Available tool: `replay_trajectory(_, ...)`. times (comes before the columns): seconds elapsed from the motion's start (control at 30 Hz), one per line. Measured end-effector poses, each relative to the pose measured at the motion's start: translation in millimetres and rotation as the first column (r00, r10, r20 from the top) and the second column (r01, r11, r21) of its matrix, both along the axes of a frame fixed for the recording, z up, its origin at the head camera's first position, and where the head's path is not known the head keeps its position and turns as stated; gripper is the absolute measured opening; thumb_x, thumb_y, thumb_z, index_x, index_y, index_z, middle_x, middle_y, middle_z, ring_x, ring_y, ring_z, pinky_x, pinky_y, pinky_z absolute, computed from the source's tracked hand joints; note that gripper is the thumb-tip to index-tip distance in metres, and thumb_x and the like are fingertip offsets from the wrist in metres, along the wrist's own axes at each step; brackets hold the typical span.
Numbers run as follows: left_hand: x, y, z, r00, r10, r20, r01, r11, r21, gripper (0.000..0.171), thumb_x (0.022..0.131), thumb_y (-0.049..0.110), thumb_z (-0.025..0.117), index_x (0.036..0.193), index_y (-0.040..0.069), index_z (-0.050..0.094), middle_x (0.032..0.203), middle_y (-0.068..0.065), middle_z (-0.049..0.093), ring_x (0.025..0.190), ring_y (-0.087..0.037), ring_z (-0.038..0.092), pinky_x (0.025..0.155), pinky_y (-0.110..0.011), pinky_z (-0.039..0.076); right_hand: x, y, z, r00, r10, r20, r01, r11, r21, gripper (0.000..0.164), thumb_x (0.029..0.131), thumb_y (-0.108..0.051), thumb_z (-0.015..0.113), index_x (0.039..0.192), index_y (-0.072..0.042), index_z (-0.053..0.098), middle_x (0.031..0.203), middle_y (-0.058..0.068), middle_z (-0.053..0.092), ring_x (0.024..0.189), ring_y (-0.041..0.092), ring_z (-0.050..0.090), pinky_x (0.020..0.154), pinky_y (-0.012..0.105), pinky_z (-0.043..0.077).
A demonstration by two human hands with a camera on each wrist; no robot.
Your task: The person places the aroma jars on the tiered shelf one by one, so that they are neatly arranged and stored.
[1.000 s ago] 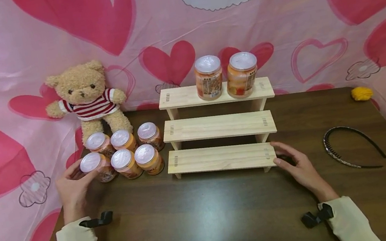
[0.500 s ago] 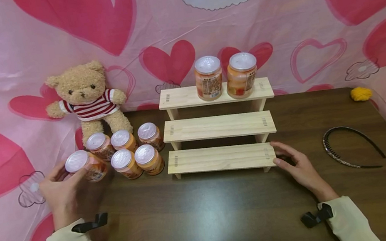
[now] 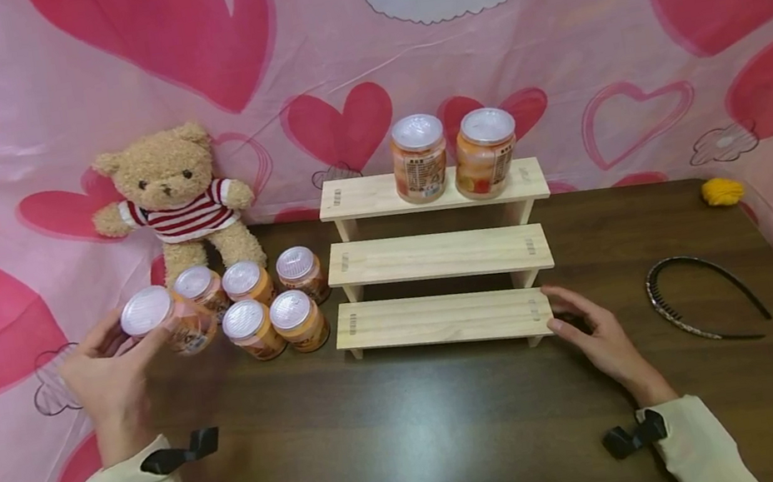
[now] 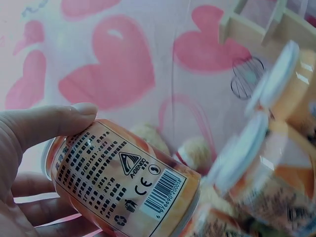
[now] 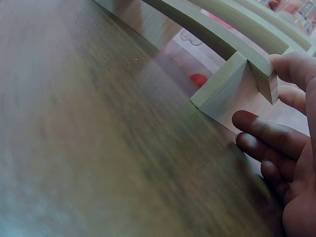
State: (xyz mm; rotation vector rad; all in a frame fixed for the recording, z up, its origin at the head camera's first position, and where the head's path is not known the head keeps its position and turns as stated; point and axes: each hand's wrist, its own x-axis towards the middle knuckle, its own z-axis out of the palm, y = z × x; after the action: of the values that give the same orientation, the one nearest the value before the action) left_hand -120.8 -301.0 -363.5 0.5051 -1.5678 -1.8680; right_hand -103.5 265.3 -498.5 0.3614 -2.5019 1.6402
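My left hand (image 3: 109,386) grips a jar (image 3: 180,324) with a whitish ribbed lid and an orange printed label, tilted beside the other jars. In the left wrist view, the thumb lies across the label of the held jar (image 4: 123,182), which bears a barcode, and the fingers curl underneath. Several similar jars (image 3: 256,329) stand grouped to its right. At the three-tier wooden stand (image 3: 444,316), my right hand (image 3: 602,337) pinches the right end of the lowest tier between thumb and forefinger. The right wrist view shows the other fingers (image 5: 271,136) loosely bent below the tier.
Two jars (image 3: 421,160) stand on the top tier. A teddy bear (image 3: 169,191) in a striped shirt sits behind the grouped jars. To the right on the dark wooden table (image 3: 406,457) lie a black headband (image 3: 707,300) and a small yellow object (image 3: 723,191). Pink heart-patterned cloth hangs behind.
The left hand has lifted the front-left jar out of the group, moving it left and tilting it. My right hand keeps its place at the stand.
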Motion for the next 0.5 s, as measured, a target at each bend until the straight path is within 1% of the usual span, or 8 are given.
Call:
replay_trajectory(0.13, -2.9, 10, 7.0, 0.999, -0.033, -0.007, 0.033, 0.999, -0.021, 0.053, 0.061, -0.018, 0.085, 0.111, -0.001, 0.075, 0.089, 0.001, 0.077, 0.075, -0.009, 0.07, 0.067, -0.013, 0.057, 0.0, 0, -0.7, 1.0, 0.001, 0.002, -0.001, 1.0, -0.012, 0.048, 0.095, 0.002, 0.062, 0.142, -0.003, 0.054, 0.115, -0.028, 0.064, 0.107, -0.011, 0.059, 0.088, 0.009, 0.041)
replay_trajectory(0.33, -11.3, 26, 11.7, 0.994, -0.079, -0.073, 0.076, 0.996, -0.044, 0.055, 0.058, -0.021, 0.085, 0.11, -0.006, 0.074, 0.09, -0.002, 0.078, 0.075, -0.011, 0.072, 0.068, -0.015, 0.058, 0.5, 0, -0.9, 1.0, -0.001, 0.002, 0.001, 1.0, -0.007, 0.048, 0.095, 0.002, 0.062, 0.142, -0.004, 0.054, 0.115, -0.03, 0.064, 0.107, -0.012, 0.059, 0.089, 0.009, 0.04)
replay_trajectory(0.5, -14.0, 39, 15.5, 0.986, -0.118, -0.119, 0.109, 0.991, -0.08, 0.053, 0.058, -0.023, 0.083, 0.108, -0.009, 0.073, 0.09, -0.004, 0.078, 0.073, -0.01, 0.071, 0.068, -0.016, 0.058, 0.3, 1, 0.2, 1.0, -0.002, 0.004, 0.002, 1.0, -0.007, 0.048, 0.095, 0.002, 0.062, 0.142, -0.004, 0.054, 0.116, -0.029, 0.063, 0.108, -0.012, 0.059, 0.09, 0.009, 0.04)
